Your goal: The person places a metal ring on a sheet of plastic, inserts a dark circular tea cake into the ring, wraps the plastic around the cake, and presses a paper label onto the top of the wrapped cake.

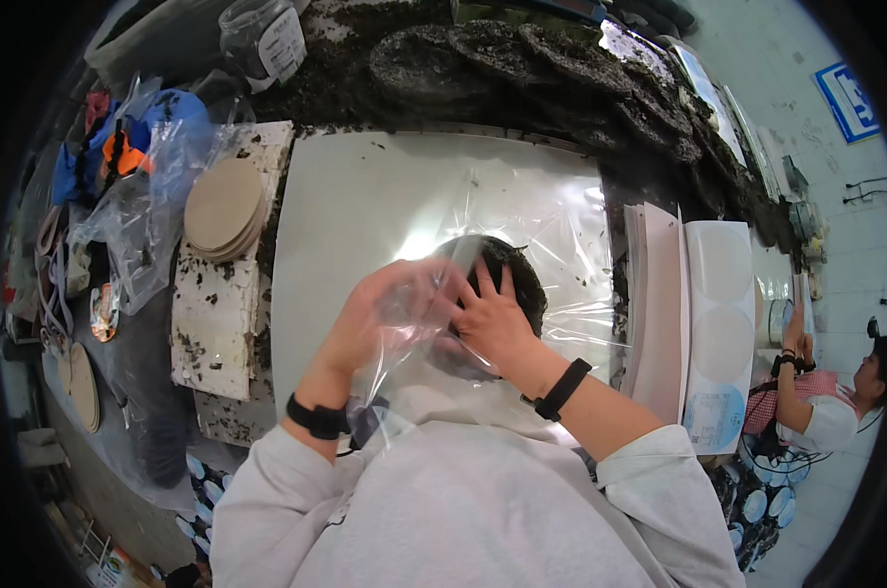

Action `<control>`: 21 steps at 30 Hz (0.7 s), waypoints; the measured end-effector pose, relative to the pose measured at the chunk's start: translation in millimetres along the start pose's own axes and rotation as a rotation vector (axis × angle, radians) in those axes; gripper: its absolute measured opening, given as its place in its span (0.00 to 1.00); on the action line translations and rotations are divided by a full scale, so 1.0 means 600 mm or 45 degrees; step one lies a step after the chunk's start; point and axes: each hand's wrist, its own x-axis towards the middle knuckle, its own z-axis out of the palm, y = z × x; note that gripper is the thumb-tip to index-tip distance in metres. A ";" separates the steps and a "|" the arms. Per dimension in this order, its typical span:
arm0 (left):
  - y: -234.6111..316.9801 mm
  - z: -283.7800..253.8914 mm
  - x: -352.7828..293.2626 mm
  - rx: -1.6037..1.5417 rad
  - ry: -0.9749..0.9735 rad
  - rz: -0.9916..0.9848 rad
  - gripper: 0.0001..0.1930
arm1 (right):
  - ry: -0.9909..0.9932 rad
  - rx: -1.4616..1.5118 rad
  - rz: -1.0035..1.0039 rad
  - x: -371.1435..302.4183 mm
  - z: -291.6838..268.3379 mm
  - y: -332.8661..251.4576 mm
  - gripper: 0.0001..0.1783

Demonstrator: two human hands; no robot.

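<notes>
A dark, round cake of what looks like pressed leaves (530, 279) lies on the white work board (336, 206) in front of me. My right hand (500, 321) rests on it with fingers spread, covering part of its top. Clear plastic film (581, 318) spreads across the board around the cake, creased and shiny. At the cake's left side, my left hand (399, 304) has its fingers bent together on the film, which drapes over that hand and down toward my shirt. Film and glare blur the left fingertips.
Several dark round cakes (492, 54) lie among loose dark leaves beyond the board. Brown cardboard discs (225, 206) are stacked at left, near plastic bags (130, 235) and a clear jar (262, 44). Right of the board are paper sheets (659, 304) and round labels (720, 333). Another person (821, 412) works far right.
</notes>
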 end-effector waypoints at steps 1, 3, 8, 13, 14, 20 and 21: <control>-0.005 -0.016 0.002 0.428 -0.132 0.127 0.19 | -0.121 0.040 0.024 -0.003 -0.011 -0.001 0.36; -0.013 0.022 0.032 0.522 -0.127 0.275 0.14 | -0.049 0.165 -0.014 -0.007 0.024 0.015 0.34; -0.079 0.135 0.082 1.255 -0.418 0.363 0.03 | 0.404 0.467 0.129 -0.006 0.077 0.008 0.28; -0.110 0.112 0.081 1.278 0.063 0.029 0.01 | 0.380 0.393 0.032 -0.015 0.058 0.010 0.23; -0.110 0.114 0.082 1.343 0.059 0.051 0.02 | 0.296 0.347 0.015 -0.015 0.051 0.010 0.23; -0.103 0.098 0.078 1.321 -0.005 -0.179 0.05 | 0.188 0.209 -0.130 -0.068 -0.068 0.006 0.16; -0.100 0.098 0.076 1.472 -0.070 -0.114 0.08 | 0.076 0.200 -0.093 -0.082 -0.088 0.007 0.15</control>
